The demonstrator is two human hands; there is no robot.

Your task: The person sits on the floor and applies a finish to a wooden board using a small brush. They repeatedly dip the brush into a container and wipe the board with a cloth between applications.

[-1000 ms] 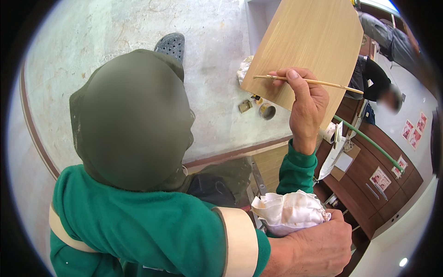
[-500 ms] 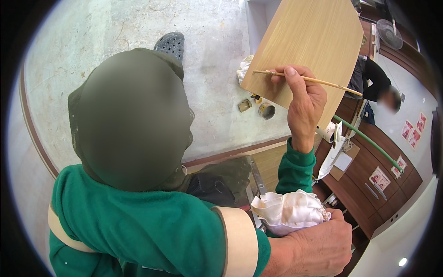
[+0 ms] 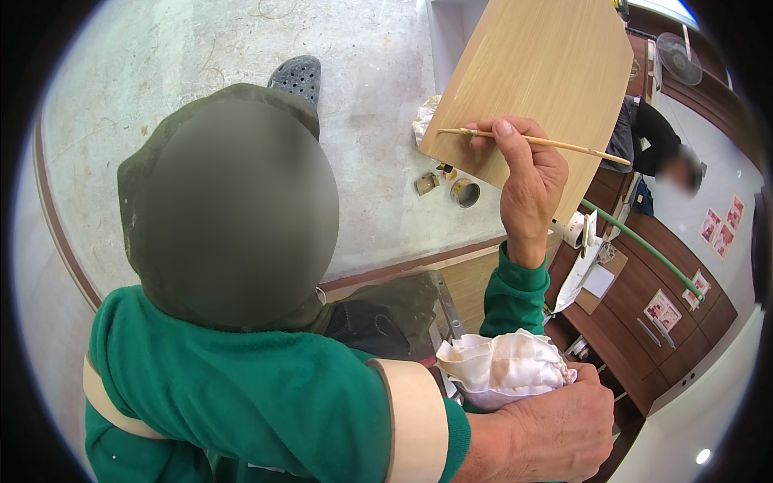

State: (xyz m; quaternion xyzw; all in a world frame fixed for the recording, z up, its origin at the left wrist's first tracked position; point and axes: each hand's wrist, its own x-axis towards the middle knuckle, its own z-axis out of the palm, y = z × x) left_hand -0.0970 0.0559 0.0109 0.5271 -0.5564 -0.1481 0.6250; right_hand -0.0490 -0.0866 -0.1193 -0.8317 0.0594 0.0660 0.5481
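Observation:
My right hand (image 3: 533,173) pinches a thin wooden-handled brush (image 3: 576,147) between thumb and fingers. The brush lies slantwise, its tip close to the near left corner of a light wood-grain panel (image 3: 547,64); whether tip and surface touch, I cannot tell. My left forearm, in a green sleeve with a pale band, crosses low over the right one. At its end my left hand (image 3: 555,427) is closed on the gathered end of a white cloth bundle (image 3: 511,370) with brownish stains. The left fingers are mostly hidden beneath the hand.
An open tin (image 3: 465,193) and a small box (image 3: 427,184) sit on the floor by the panel's corner. My olive-covered knee (image 3: 233,209) fills the left. Dark brown cabinets (image 3: 644,298) and a green pole (image 3: 644,248) stand right; another person (image 3: 656,137) works beyond the panel.
My right hand and the brush have shifted very slightly left. The cloth bundle and my left hand have hardly moved.

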